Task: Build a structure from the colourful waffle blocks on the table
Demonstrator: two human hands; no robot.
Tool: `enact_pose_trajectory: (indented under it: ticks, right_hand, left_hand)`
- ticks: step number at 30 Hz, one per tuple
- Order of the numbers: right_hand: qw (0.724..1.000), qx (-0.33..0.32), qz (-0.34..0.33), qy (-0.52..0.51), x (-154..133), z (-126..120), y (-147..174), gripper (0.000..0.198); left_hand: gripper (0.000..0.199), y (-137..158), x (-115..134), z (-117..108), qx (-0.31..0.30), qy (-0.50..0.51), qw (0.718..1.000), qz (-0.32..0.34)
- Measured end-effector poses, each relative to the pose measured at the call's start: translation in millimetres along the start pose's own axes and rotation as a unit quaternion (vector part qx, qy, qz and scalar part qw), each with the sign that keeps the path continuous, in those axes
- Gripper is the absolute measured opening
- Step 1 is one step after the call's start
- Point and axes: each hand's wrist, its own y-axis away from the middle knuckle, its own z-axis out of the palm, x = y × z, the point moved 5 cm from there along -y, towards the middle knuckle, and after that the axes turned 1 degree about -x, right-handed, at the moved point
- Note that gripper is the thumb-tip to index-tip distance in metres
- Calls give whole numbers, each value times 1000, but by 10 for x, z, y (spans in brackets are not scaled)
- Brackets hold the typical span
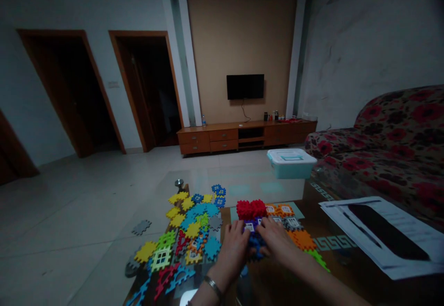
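Observation:
Both hands work at a group of toothed plastic building tiles on the glass table. My left hand, with a bracelet at the wrist, is closed on the left side of a purple tile with a white window insert. From the other side, my right hand closes on the same purple row, its fingertips partly hidden. Dark blue tiles show between the hands. Just beyond them stand red tiles in a stack. Orange window tiles, grey window tiles and plain orange tiles lie to the right.
Loose yellow, blue, green, red and grey tiles spread over the table's left side. Papers with a black phone-like object and a pen lie right. A lidded teal box sits at the far edge, near a floral sofa.

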Motion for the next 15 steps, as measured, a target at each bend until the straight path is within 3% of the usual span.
enact_pose_trajectory:
  ticks: [4,8,11,15]
  right_hand:
    - [998,32,-51,-23,-154,-255,-434,26]
    - [997,-4,-82,4,-456,-278,-1154,31]
    - [997,-44,-60,21,-643,-134,-1685,33]
    - [996,-86,-20,12,-763,70,-2122,27]
  left_hand:
    - [36,-183,-685,-315,44,-38,992,-109]
    - [31,-438,-1473,-500,56,-80,967,-236]
    - [28,-643,-1889,-470,47,-79,955,-282]
    - [26,-821,-2193,-339,14,-66,949,-309]
